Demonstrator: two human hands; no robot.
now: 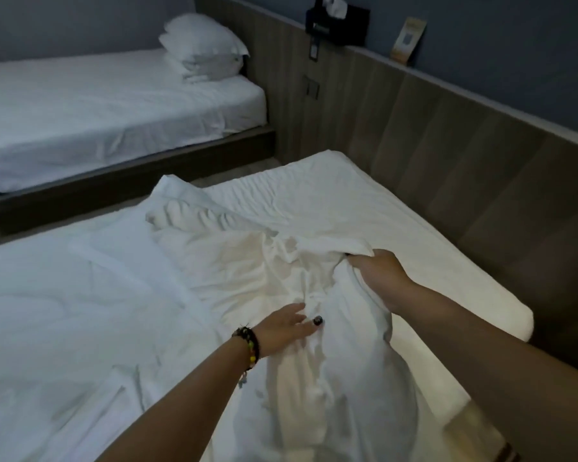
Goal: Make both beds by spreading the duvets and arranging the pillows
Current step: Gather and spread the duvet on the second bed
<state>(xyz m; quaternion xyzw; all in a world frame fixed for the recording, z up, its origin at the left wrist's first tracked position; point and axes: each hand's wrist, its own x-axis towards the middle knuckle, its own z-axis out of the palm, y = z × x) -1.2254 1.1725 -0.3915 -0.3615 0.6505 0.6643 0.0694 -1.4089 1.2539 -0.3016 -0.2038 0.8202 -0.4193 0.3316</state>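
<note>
Head view: two beds, right hand (379, 275) fingers gripping one duvet (247, 288), left hand (286, 328) flat on it.

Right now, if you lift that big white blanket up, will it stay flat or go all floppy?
Probably floppy: the duvet already bunches into soft folds where the right hand grips it. It likely sags from whichever point is lifted, since it drapes loosely over the near bed. It looks puffy, so perhaps light for its size. The left hand rests open on it.
</note>
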